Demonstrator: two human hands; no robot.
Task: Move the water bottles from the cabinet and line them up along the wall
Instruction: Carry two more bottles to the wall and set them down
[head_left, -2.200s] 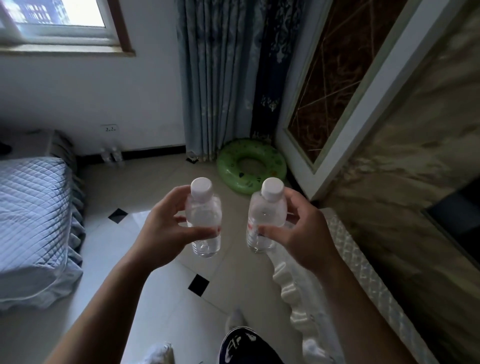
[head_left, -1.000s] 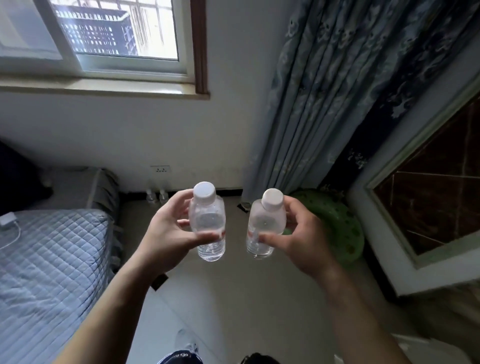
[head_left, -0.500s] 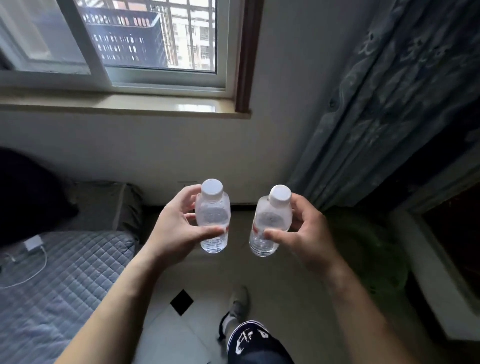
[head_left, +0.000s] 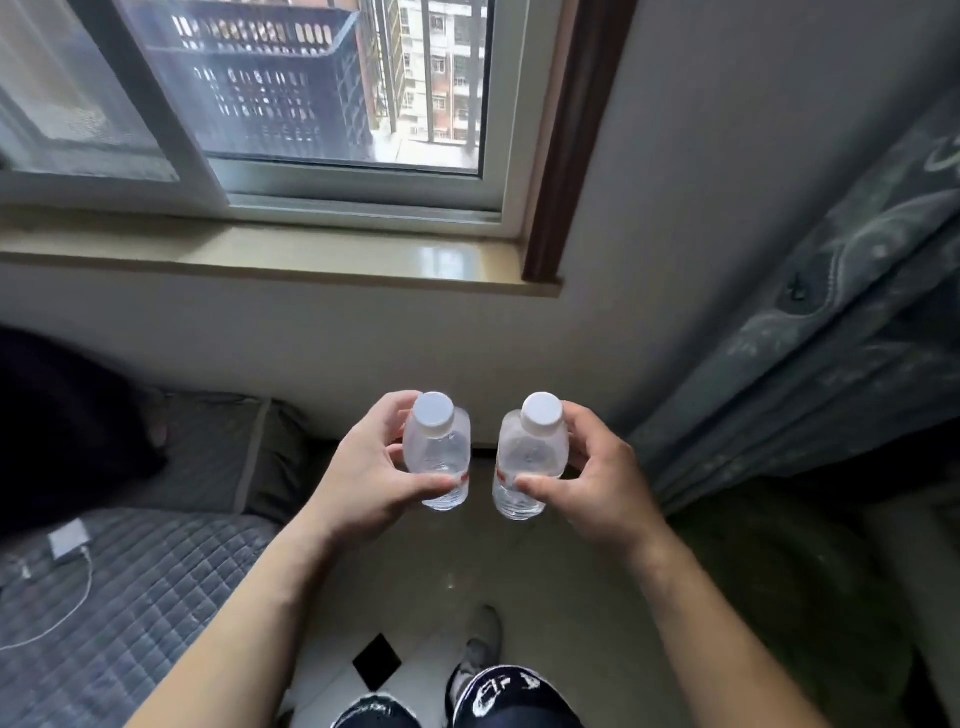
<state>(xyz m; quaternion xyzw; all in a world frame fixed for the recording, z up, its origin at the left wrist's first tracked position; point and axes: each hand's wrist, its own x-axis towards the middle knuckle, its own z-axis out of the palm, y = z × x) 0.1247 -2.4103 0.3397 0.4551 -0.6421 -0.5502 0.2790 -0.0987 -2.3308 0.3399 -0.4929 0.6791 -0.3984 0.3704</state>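
Two small clear water bottles with white caps are held upright in the air in front of me. My left hand grips the left bottle around its body. The right bottle is gripped the same way by my right hand. Both bottles hang above the floor, close to the white wall under the window sill. The bottles seen earlier standing on the floor by the wall are hidden behind my hands.
A bed with a grey quilted cover fills the left side, with a charger and cable lying on it. A patterned curtain hangs at the right. The window sill juts out overhead. My feet stand on the tiled floor.
I have walked closer to the wall under the window. The wall and sill loom larger. Both hands keep their hold on the bottles, now a little lower in view.
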